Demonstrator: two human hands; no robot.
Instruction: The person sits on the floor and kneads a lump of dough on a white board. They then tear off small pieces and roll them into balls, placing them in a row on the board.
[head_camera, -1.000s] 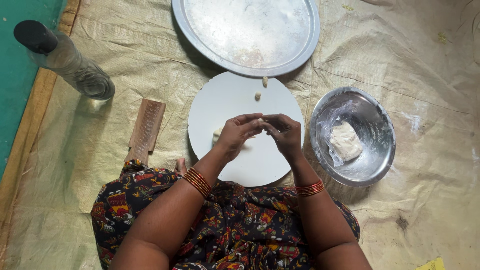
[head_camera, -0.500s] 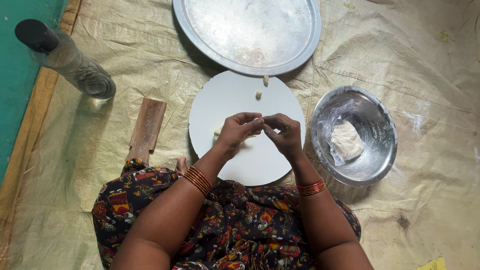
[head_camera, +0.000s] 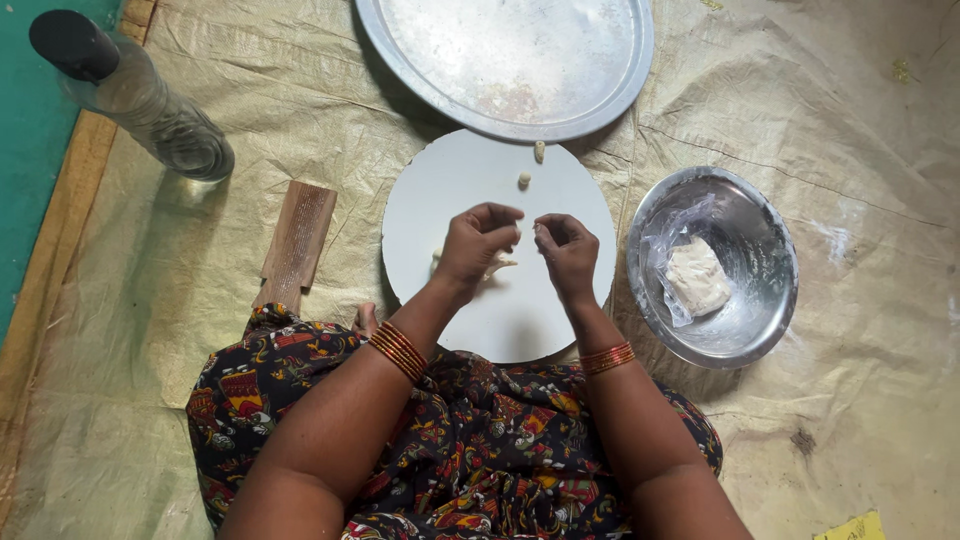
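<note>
Both my hands hover over a white round board (head_camera: 530, 320) on the floor. My left hand (head_camera: 476, 243) is curled around a strip of pale dough (head_camera: 498, 264) that trails beneath it. My right hand (head_camera: 566, 252) pinches a tiny bit of dough at its fingertips, a finger's width from the left hand. Two small shaped dough pieces (head_camera: 525, 179) lie at the board's far edge, close to each other.
A large steel plate (head_camera: 505, 60) lies beyond the board. A steel bowl (head_camera: 760, 300) at the right holds a dough lump in clear plastic (head_camera: 695, 275). A ridged wooden paddle (head_camera: 296, 240) and a capped bottle (head_camera: 130, 95) lie at the left. Everything rests on a tan woven mat.
My hands were joined at the fingertips; now they have drawn slightly apart, the right one carrying off a small pinch of dough.
</note>
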